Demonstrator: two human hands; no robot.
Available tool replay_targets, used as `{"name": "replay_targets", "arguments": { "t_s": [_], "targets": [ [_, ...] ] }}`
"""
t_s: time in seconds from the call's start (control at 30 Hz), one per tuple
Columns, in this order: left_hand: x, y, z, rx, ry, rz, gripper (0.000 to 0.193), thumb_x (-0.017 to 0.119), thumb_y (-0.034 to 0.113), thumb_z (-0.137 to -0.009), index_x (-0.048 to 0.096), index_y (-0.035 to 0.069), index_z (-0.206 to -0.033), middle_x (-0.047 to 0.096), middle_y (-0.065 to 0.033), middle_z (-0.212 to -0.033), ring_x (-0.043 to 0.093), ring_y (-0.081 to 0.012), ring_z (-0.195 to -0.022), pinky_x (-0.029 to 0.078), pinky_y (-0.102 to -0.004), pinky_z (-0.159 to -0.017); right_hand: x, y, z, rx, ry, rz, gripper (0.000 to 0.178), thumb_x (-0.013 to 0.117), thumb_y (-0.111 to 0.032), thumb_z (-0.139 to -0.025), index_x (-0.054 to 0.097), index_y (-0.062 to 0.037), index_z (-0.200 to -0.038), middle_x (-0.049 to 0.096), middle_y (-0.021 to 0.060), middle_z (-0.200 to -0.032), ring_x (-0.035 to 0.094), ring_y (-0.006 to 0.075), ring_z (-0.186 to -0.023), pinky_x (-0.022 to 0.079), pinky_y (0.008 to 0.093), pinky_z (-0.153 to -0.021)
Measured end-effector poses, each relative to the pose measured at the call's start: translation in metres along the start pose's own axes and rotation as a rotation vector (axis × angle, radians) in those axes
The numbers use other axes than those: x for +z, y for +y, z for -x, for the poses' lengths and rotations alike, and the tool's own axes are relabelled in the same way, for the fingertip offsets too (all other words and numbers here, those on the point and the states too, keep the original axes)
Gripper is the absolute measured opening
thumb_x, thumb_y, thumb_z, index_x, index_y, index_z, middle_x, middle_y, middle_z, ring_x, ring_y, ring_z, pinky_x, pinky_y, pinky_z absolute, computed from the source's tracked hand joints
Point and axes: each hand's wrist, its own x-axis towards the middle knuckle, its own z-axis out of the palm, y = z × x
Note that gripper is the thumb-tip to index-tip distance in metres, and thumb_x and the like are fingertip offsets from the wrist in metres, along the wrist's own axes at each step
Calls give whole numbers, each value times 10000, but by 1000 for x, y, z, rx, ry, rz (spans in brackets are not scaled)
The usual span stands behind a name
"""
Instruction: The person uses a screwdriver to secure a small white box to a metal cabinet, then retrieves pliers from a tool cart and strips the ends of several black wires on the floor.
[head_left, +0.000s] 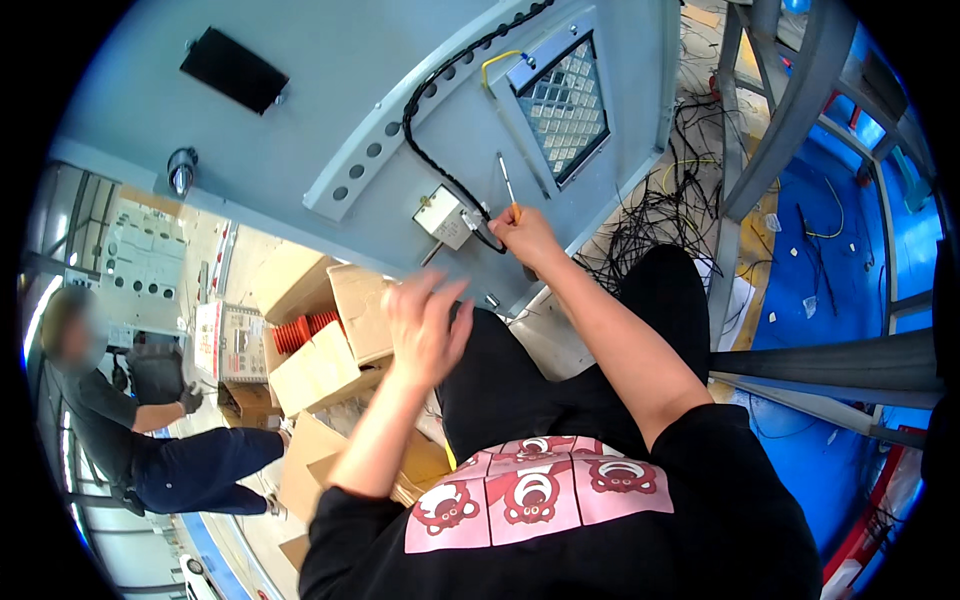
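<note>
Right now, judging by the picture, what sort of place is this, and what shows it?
Probably a workshop for electrical equipment: a grey panel carries a black cable, loose wires lie in a heap, and open boxes stand nearby.

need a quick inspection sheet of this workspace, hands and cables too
surface: grey metal panel with a mesh window
job's things: white box-shaped part on the panel; slim tool
clutter: cardboard boxes, red ribbed parts in one
hands: right hand grips the tool; left hand raised, blurred, fingers spread
cables: black cable along the panel; yellow wire by the window; loose black wires tangled beyond
surroundings: metal frame at right; co-worker at left
</note>
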Motion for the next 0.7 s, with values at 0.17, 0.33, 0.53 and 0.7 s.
{"name": "replay_targets", "arguments": {
  "t_s": [0.17,0.33,0.53,0.7],
  "targets": [
    [-8,-23,-110,336,-481,-262,631,779,152,-676,517,66,-1244,545,-77,-1224,496,-246,-1176,308,-412,-1108,-2,-14,7,32,-24,57,235,693,-245,-769,658,-28,-687,628,104,-613,610,223,-589,469,364,-587],
    [16,-34,-124,445,-764,-438,507,778,218,-675,611,69,-1130,580,-35,-1148,504,-196,-1149,301,-368,-1119,-1,-13,3,86,2,43,248,699,-263,-739,652,-30,-669,626,107,-613,611,236,-590,471,366,-587],
    [28,-39,-118,461,-725,-431,246,738,170,-692,691,73,-914,580,-13,-1021,512,-171,-1050,385,-324,-980,16,-12,0,133,70,-42,261,688,-257,-724,629,-17,-640,621,134,-614,612,259,-591,475,381,-586],
    [33,-37,-119,475,-686,-427,167,668,114,-704,683,65,-863,561,-19,-999,492,-171,-1043,383,-306,-924,22,-3,-2,67,100,-50,258,678,-242,-754,618,-22,-634,606,118,-589,597,246,-570,459,391,-565]
  ]
}}
